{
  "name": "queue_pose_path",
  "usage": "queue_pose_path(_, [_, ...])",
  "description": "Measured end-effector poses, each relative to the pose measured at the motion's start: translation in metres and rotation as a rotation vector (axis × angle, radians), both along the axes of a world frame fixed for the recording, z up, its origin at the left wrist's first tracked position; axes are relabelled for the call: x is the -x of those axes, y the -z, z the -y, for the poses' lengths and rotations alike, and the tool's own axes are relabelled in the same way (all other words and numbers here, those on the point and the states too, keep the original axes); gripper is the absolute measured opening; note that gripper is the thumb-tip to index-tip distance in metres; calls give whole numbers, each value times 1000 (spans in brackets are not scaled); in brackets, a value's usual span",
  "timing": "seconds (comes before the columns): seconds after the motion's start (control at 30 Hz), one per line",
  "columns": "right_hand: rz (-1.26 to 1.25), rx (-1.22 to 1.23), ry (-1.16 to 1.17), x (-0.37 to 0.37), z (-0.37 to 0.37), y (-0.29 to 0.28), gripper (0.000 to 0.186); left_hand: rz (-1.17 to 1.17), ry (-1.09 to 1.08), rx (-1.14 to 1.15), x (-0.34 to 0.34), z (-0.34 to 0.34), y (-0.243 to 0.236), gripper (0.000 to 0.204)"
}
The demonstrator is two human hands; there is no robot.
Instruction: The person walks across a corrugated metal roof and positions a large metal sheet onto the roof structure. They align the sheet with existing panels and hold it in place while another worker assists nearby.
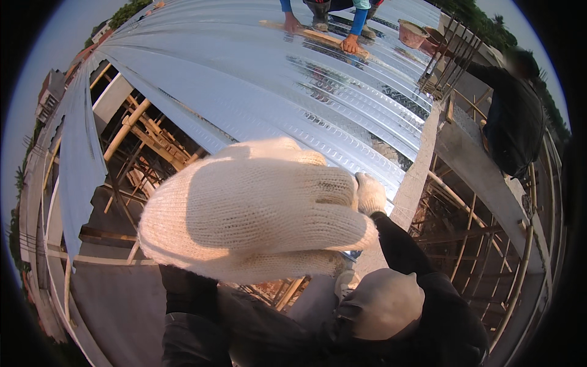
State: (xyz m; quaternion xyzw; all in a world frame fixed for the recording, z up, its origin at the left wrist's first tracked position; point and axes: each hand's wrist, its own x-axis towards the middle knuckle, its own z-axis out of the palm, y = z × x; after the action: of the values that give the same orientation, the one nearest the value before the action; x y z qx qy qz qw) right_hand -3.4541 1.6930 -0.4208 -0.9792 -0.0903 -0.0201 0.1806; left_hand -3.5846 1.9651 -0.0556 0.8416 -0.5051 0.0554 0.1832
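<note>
My left hand [251,211], in a thick white knitted glove, is raised close in the middle of the head view. Its fingers are bent and pressed together, pointing right; anything between them is hidden. Beyond it lies shiny metal decking [244,79] with embossed ribs. A dark sleeve from the lower right leads to my right hand [370,194], also in a white glove, at the decking's near right edge beside a concrete beam [411,189]. Its fingers are mostly hidden. A smooth, beige, rounded shape [385,306] is below; I cannot tell what it is.
At the top, a co-worker's bare hands [351,44] press on a wooden plank [318,40]. Nearby are a bucket [413,33] and upright rebar [449,58]. Another person in dark clothes [516,116] is at right. Gaps on both sides show bamboo poles [127,128] below.
</note>
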Motion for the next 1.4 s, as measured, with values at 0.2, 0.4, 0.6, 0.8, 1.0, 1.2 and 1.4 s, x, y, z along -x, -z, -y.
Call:
queue_pose_path(0.2, [-28, 29, 93, 3, 36, 2, 48, -30, -51, 44, 8, 13, 7, 47])
queue_pose_path(0.4, [-14, -19, 88, 4, 36, 2, 49, -45, -78, 51, 11, 17, 5, 48])
queue_pose_path(0.6, [11, -31, 75, 4, 40, 3, 49, -59, -75, 67, 7, 20, 4, 48])
queue_pose_path(0.8, [-18, -46, 90, 6, 42, -1, 49, -64, -65, 81, -2, 24, 2, 49])
queue_pose_path(1.0, [-28, -70, 92, 6, 43, -1, 48, -61, 21, 109, -20, 23, -2, 50])
queue_pose_path(1.2, [-16, -62, 95, 4, 42, 5, 49, -159, 219, 202, -42, 18, -9, 51])
queue_pose_path(1.4, [-29, -58, 103, 6, 47, 5, 49, -567, -494, 667, 5, 37, 20, 55])
